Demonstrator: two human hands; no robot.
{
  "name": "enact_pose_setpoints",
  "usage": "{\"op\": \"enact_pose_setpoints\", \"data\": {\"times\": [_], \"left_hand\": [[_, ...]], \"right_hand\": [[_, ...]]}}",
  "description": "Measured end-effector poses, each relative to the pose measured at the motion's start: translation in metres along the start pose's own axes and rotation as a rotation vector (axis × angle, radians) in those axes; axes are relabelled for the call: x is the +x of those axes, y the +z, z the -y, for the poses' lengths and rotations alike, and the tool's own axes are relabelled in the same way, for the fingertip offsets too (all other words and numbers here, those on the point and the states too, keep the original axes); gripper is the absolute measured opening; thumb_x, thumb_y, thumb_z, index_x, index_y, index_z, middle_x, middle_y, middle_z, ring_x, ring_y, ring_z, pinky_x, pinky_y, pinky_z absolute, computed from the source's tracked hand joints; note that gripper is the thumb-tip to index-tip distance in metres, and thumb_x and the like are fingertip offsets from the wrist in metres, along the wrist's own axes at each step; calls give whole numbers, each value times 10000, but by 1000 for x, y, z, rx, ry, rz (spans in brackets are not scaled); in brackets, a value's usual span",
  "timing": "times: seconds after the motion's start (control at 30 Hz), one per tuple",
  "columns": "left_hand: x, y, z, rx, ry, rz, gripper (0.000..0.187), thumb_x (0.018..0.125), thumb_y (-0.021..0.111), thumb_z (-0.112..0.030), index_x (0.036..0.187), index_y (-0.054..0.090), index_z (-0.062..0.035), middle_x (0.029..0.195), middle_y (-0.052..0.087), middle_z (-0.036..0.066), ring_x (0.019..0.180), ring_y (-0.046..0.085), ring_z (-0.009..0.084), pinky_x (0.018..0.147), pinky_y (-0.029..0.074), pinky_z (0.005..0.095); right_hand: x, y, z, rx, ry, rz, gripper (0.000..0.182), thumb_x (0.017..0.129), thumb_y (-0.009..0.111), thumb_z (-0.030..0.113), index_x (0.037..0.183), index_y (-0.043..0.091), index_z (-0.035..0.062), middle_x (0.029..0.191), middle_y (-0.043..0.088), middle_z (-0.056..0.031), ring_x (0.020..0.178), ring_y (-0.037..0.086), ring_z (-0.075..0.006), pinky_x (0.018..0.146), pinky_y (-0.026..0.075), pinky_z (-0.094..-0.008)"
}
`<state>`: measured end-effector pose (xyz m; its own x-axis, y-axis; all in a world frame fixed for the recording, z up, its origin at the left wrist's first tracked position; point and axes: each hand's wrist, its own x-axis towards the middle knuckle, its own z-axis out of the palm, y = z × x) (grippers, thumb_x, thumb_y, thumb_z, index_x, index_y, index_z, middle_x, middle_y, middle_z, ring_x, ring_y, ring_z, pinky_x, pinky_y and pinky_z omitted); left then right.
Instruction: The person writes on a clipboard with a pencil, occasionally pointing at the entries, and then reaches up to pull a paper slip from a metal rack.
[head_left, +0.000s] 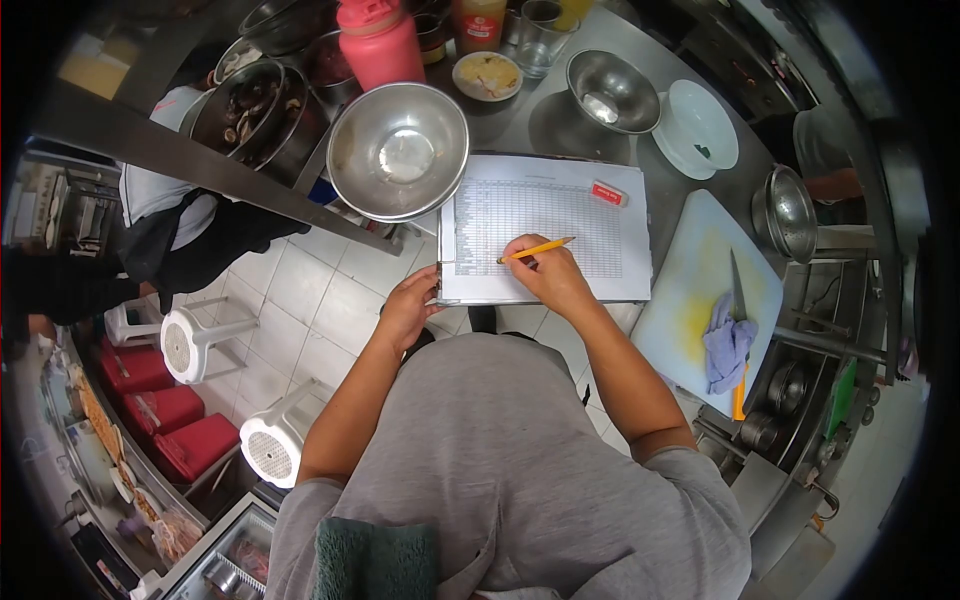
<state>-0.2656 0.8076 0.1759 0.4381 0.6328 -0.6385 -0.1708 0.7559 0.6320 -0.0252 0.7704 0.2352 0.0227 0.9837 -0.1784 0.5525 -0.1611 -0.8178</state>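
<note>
My right hand [548, 274] grips a yellow pencil [537, 249] with its tip on a printed table sheet [560, 215], which lies on a clipboard on the steel counter [520, 125]. My left hand [410, 308] holds the clipboard's near left corner at the counter's edge. A red eraser [608, 193] rests on the sheet's far right part.
A large steel bowl [398, 150] sits left of the sheet, a smaller bowl [611, 92] and white plate [702, 124] beyond it. A white cutting board [700, 290] to the right carries a knife [738, 290] and purple cloth [727, 345]. White stools [195, 338] stand on the tiled floor.
</note>
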Motion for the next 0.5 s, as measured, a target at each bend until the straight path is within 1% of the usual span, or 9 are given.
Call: {"op": "enact_pose_setpoints", "data": {"times": [0.2,0.3,0.4,0.5], "left_hand": [[2,-1,1,-1,14,-8,413,928,480,-178,1280,447,35,1153,575,105,1043,562,190,867,468,350],[2,1,0,-2,16,-12,416,930,476,-175,1285,441,40,1159,571,107,1042,563,191,867,468,344],[4,-1,2,-15,15,-2,415,933,469,-169,1289,436,42,1161,568,108,1042,562,188,866,469,337],[4,-1,2,-23,15,5,411,936,462,-164,1291,435,43,1163,568,105,1037,564,184,862,470,332]], "right_hand": [[-2,1,6,53,78,-31,98,838,604,94,916,620,37,869,654,-75,787,641,-192,740,497,-297],[-2,3,5,111,61,-76,104,827,607,123,880,601,34,857,645,-131,769,632,-276,707,488,-341],[-1,3,4,41,-38,-98,101,830,609,124,879,607,36,841,648,-134,755,634,-283,690,489,-346],[-1,4,6,39,-17,-82,103,830,612,125,885,612,38,816,649,-133,739,632,-291,679,488,-349]]}}
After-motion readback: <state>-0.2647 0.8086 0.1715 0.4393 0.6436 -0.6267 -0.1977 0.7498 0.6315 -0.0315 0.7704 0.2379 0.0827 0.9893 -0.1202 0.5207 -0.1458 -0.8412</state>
